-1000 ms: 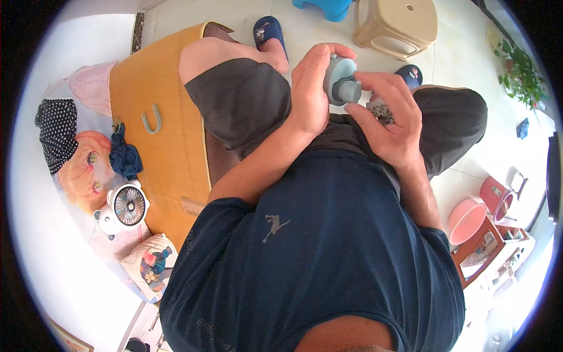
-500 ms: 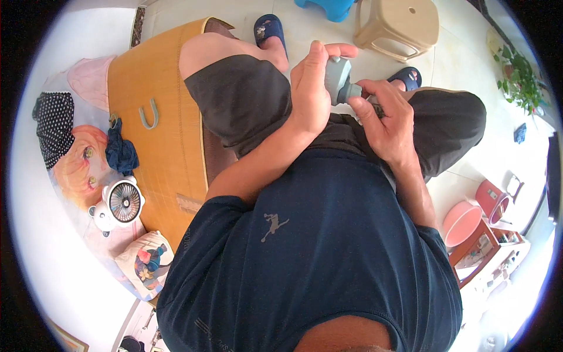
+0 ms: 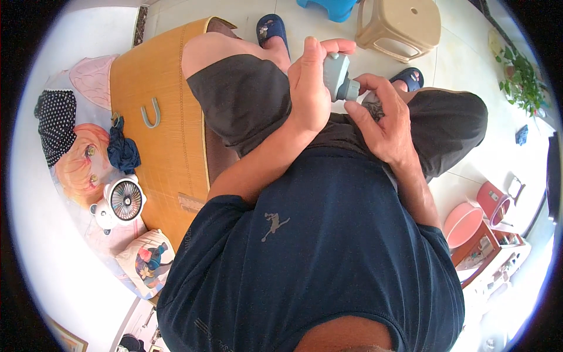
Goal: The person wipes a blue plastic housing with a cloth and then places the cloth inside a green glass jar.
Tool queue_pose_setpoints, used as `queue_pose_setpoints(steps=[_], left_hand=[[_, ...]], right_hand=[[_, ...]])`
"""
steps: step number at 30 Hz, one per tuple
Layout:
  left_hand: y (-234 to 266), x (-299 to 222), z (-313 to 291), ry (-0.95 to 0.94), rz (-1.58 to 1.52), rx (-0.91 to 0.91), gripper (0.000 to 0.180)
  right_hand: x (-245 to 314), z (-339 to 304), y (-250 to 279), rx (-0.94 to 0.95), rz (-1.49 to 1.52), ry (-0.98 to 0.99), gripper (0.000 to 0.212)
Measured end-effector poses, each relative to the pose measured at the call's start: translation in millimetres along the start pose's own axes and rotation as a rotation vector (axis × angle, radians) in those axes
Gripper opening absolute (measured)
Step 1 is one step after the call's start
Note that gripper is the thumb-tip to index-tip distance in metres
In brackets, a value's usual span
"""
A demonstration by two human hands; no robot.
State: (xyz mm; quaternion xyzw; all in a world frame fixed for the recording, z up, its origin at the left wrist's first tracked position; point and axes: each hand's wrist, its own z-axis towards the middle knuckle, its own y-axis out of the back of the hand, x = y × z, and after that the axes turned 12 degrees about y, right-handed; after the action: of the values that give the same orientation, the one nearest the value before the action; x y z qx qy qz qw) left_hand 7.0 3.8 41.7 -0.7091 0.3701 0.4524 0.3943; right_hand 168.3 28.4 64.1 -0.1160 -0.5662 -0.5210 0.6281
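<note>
While the person sits over dark shorts [image 3: 246,100], the left hand [image 3: 309,88] wraps closed around a grey-green device [image 3: 335,75] above the lap; the right hand [image 3: 384,120], half curled, pinches its grey nozzle [image 3: 352,90] with its fingertips.

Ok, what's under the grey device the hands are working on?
Directly below the grey device lies pale tiled floor between two blue slippers, and the lap in dark shorts. The left hand wraps it; the right hand hides its tip.
</note>
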Motion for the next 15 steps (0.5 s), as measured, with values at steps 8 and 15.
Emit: queue_pose_setpoints(steps=[8, 15], left_hand=[[0.0, 1.8, -3.2, 0.012, 0.057, 0.023, 0.081], [-0.1, 5.5, -3.3, -0.015, 0.036, 0.04, 0.083]], right_hand=[[-2.7, -2.1, 3.8, 0.052, -0.003, -0.058, 0.045], [2.9, 0.5, 3.4, 0.05, 0.08, -0.11, 0.037]])
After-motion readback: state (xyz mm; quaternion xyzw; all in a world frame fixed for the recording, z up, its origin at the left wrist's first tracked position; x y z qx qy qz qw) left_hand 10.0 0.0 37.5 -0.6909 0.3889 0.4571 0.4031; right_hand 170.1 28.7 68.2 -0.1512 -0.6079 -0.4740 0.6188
